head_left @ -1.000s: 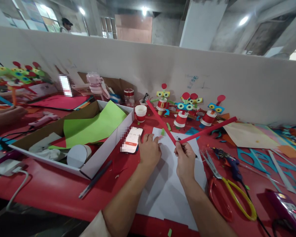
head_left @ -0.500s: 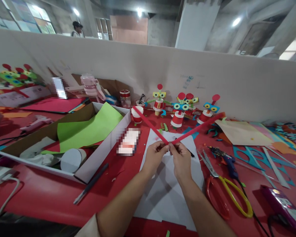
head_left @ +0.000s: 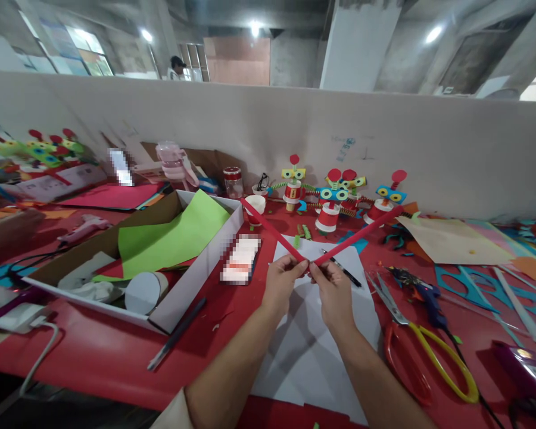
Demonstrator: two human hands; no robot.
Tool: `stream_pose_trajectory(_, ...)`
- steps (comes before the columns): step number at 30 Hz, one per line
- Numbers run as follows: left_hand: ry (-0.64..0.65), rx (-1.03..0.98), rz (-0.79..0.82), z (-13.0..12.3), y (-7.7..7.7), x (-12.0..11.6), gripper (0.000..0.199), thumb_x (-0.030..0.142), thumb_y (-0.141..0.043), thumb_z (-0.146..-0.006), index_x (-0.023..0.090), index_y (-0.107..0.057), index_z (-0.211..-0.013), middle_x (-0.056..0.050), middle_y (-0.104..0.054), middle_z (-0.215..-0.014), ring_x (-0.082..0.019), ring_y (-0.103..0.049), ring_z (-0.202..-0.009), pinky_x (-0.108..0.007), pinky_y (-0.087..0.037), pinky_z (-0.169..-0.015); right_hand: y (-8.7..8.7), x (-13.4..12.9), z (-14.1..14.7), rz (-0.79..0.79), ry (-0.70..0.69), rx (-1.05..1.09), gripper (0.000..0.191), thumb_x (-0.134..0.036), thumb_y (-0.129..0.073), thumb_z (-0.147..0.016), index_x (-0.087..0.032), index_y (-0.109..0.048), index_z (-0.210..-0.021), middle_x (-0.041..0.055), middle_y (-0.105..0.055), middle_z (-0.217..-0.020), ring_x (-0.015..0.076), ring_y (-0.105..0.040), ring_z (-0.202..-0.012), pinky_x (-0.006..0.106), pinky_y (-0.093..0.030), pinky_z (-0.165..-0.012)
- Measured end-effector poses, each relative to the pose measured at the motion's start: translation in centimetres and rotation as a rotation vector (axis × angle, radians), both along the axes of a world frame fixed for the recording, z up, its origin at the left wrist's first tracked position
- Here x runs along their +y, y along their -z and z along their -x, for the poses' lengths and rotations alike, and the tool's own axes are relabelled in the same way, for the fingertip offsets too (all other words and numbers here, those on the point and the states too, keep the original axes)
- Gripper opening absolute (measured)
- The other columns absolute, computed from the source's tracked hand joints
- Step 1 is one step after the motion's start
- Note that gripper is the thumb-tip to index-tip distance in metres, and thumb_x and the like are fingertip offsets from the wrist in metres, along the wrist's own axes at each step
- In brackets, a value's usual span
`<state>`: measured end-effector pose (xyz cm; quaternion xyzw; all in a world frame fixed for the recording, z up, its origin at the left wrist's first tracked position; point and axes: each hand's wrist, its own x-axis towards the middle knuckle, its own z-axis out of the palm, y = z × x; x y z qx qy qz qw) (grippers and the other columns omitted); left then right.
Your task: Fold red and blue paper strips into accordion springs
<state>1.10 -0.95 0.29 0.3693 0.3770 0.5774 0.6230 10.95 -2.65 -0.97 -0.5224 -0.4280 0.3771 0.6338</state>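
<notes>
Two red paper strips [head_left: 360, 234] meet in a V shape, their lower ends pinched between my fingertips. My left hand [head_left: 284, 279] is closed on the left-leaning arm of the V, and my right hand [head_left: 333, 291] grips the right-leaning one. Whether the ends are joined is hidden by my fingers. Both hands are above a white paper sheet [head_left: 312, 357] on the red table. A black pen [head_left: 346, 271] lies on the sheet just beyond my right hand. Past the strips stand several paper-cup robot figures [head_left: 328, 217] with paper eyes and folded arms.
An open white box [head_left: 192, 286] with green paper is on the left. Scissors [head_left: 399, 319], a glue gun [head_left: 429, 301] and blue paper offcuts [head_left: 462, 289] lie right. A phone [head_left: 241, 259], a grey pen [head_left: 176, 333] and a paper cup [head_left: 255, 205] are near. Another person's hand [head_left: 9, 229] shows far left.
The view has shifted slightly, so the table things sit a little further right. My hands still pinch the red strips at the V's point. Another person's hand has come further into view at far left.
</notes>
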Motion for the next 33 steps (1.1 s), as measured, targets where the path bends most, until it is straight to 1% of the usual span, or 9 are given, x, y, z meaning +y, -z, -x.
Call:
stream_pose_trajectory(3,-0.020,0.013,0.018,0.0,0.3,0.3,0.028,0.033,-0.078,-0.058,0.015,-0.057,-0.051,0.004,-0.051,-0.051,-0.009,-0.046,-0.054,-0.024,-0.039,-0.059,0.1,0.0,0.0,0.021,-0.004,0.004,0.023,-0.039,-0.067,-0.073,-0.019,-0.060,-0.065,-0.0019,-0.059,-0.060,0.0128,-0.051,-0.059,0.027,-0.041,-0.059)
stream_pose_trajectory(5,-0.019,0.011,0.036,-0.1,0.6,0.5,0.030,0.035,-0.078,-0.057,0.015,-0.056,-0.051,0.004,-0.051,-0.050,-0.008,-0.046,-0.053,-0.024,-0.039,-0.058,0.1,0.0,0.1,0.040,-0.016,0.025,0.023,-0.039,-0.068,-0.072,-0.018,-0.060,-0.065,-0.0013,-0.060,-0.060,0.0133,-0.052,-0.058,0.027,-0.043,-0.059)
stream_pose_trajectory(12,-0.036,-0.007,0.035,-0.1,0.7,0.6,0.027,0.034,-0.078,-0.058,0.015,-0.058,-0.054,0.003,-0.054,-0.051,-0.010,-0.051,-0.055,-0.025,-0.044,-0.062,-0.2,-0.2,0.4,0.033,-0.041,0.036,0.019,-0.037,-0.070,-0.072,-0.018,-0.063,-0.072,0.0002,-0.065,-0.066,0.0152,-0.058,-0.064,0.028,-0.047,-0.063)
stream_pose_trajectory(18,-0.036,-0.058,0.049,-0.2,0.5,0.5,0.026,0.032,-0.079,-0.057,0.015,-0.059,-0.055,0.003,-0.057,-0.054,-0.010,-0.054,-0.057,-0.027,-0.047,-0.066,0.0,-0.1,0.1,0.019,-0.056,0.058,0.019,-0.036,-0.069,-0.073,-0.018,-0.066,-0.078,0.0003,-0.066,-0.070,0.0143,-0.058,-0.065,0.029,-0.048,-0.065)
stream_pose_trajectory(22,0.007,-0.095,0.081,0.1,0.4,0.5,0.020,0.027,-0.079,-0.057,0.014,-0.064,-0.059,0.001,-0.061,-0.056,-0.010,-0.057,-0.057,-0.027,-0.048,-0.067,-0.1,0.1,-0.1,0.022,-0.046,0.121,0.019,-0.036,-0.070,-0.071,-0.018,-0.066,-0.077,-0.0001,-0.066,-0.070,0.0133,-0.057,-0.063,0.028,-0.047,-0.064)
stream_pose_trajectory(24,0.065,-0.115,0.079,0.4,0.5,0.7,0.017,0.021,-0.079,-0.056,0.013,-0.066,-0.063,0.000,-0.063,-0.059,-0.010,-0.058,-0.058,-0.025,-0.048,-0.068,-0.4,0.1,-0.1,0.018,-0.049,0.147,0.017,-0.034,-0.070,-0.070,-0.018,-0.066,-0.074,-0.0005,-0.065,-0.067,0.0126,-0.056,-0.062,0.027,-0.046,-0.064)
stream_pose_trajectory(27,0.131,-0.196,0.126,1.0,0.7,1.1,0.020,0.016,-0.080,-0.054,0.014,-0.068,-0.070,-0.001,-0.067,-0.067,-0.011,-0.063,-0.064,-0.025,-0.051,-0.073,-0.8,0.1,-0.1,0.027,-0.068,0.185,0.013,-0.031,-0.070,-0.068,-0.018,-0.066,-0.070,-0.0010,-0.064,-0.064,0.0121,-0.055,-0.060,0.026,-0.045,-0.062)
stream_pose_trajectory(29,0.181,-0.221,0.168,1.2,0.8,1.3,0.018,0.014,-0.080,-0.055,0.013,-0.068,-0.069,-0.002,-0.068,-0.068,-0.010,-0.063,-0.065,-0.024,-0.052,-0.073,-1.1,0.2,-0.2,0.045,-0.073,0.209,0.012,-0.030,-0.070,-0.066,-0.018,-0.066,-0.067,-0.0014,-0.063,-0.061,0.0120,-0.055,-0.059,0.026,-0.045,-0.061)
stream_pose_trajectory(33,0.200,-0.254,0.263,1.6,0.8,1.6,0.012,0.008,-0.076,-0.060,0.014,-0.066,-0.064,-0.002,-0.067,-0.064,-0.010,-0.064,-0.063,-0.022,-0.053,-0.071,-1.5,0.2,-0.2,0.061,-0.106,0.256,0.012,-0.029,-0.071,-0.064,-0.018,-0.067,-0.067,-0.0018,-0.064,-0.061,0.0108,-0.054,-0.058,0.025,-0.044,-0.061)
